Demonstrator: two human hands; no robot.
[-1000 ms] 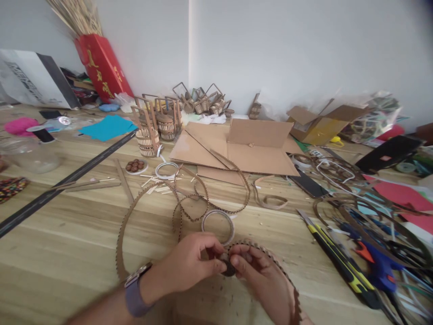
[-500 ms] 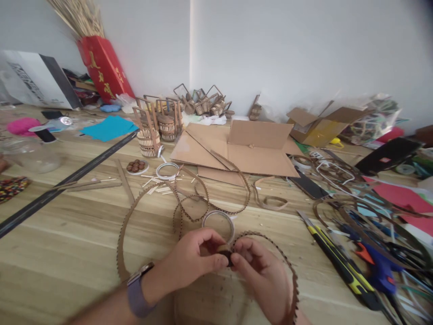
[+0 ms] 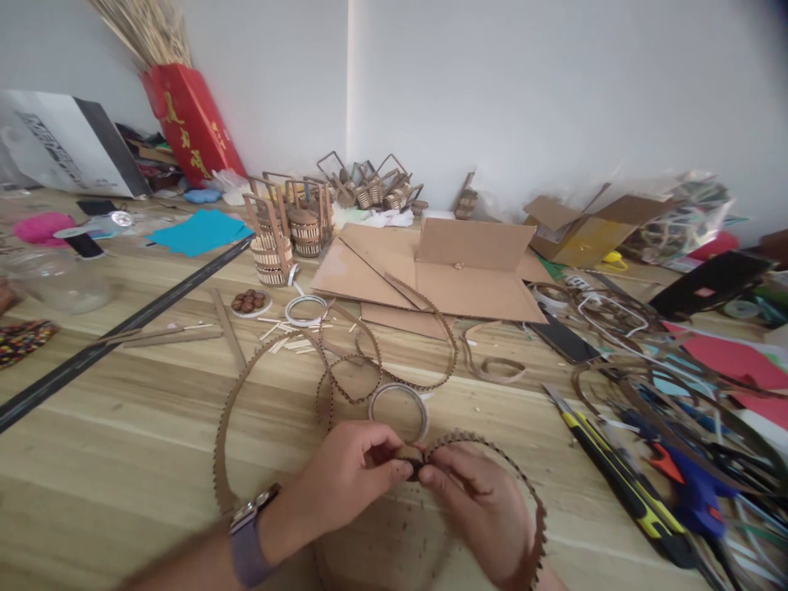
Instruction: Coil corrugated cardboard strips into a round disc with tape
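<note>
Between thumb and fingers, my left hand (image 3: 348, 472) pinches a small round brown piece (image 3: 409, 454) with a dark lower side. My right hand (image 3: 483, 501) is closed on a long brown cardboard strip (image 3: 534, 484) with a notched edge. The strip's end meets the round piece at my fingertips, and its length loops over and around my right hand. Just beyond my fingers a roll of tape (image 3: 424, 406) lies flat. More notched strip (image 3: 222, 435) curls across the table left of it. The fingertips partly hide the round piece.
A yellow-black utility knife (image 3: 628, 472) and blue glue gun (image 3: 698, 501) lie at right. Flat cardboard (image 3: 486, 291), small woven baskets (image 3: 271, 258), a dish of brown balls (image 3: 251, 304) and short pale sticks (image 3: 295, 343) stand farther back. A black strip (image 3: 135, 316) crosses the left side.
Both hands stay almost in place with the same hold. My right fingers have curled in slightly, and the strip's loop beside them has shifted a little.
</note>
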